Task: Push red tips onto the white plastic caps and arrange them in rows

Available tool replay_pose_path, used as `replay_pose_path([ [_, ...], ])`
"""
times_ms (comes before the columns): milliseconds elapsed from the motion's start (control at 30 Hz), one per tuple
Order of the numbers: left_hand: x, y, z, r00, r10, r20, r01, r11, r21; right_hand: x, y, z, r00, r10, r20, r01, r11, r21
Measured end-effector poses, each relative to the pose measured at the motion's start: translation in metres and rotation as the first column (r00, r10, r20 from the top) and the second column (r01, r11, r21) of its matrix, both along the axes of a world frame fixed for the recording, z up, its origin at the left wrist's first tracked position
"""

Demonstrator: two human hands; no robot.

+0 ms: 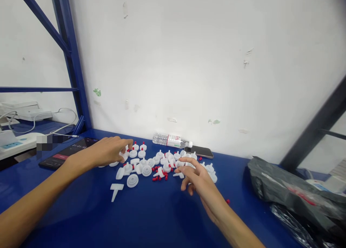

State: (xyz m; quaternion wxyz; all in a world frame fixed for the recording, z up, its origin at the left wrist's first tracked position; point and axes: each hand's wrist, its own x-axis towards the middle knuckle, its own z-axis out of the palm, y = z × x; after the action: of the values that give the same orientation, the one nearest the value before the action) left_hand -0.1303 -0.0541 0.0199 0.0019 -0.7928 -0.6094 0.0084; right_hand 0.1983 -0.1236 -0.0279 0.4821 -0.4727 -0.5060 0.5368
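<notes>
My left hand has its thumb and index finger bent round a white spout cap with a red tip, partly hidden by the fingers. It is at the left end of a small group of upright red-tipped spout caps. My right hand hovers at the right of the pile, its fingers loosely bent and apart, with nothing seen in them. Several white spout caps lie in a heap between the hands. Small red tips are scattered among them. Nearer to me, one spout cap lies on its side.
A phone with a running timer lies left on the blue table. Behind the heap are a plastic bottle and a second phone. Grey plastic bags lie right. A power strip is far left.
</notes>
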Motion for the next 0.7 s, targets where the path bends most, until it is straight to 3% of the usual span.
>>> replay_pose_path([
  [367,0.016,-0.004,0.003,0.994,0.048,-0.099,-0.049,0.999,-0.010,0.001,-0.001,0.001,1.000,0.027,0.004,-0.027,1.000,-0.001],
  [700,0.014,-0.002,-0.001,0.986,0.053,-0.157,-0.052,0.999,0.007,0.000,-0.001,0.002,0.999,0.034,0.010,-0.033,0.999,-0.006],
])
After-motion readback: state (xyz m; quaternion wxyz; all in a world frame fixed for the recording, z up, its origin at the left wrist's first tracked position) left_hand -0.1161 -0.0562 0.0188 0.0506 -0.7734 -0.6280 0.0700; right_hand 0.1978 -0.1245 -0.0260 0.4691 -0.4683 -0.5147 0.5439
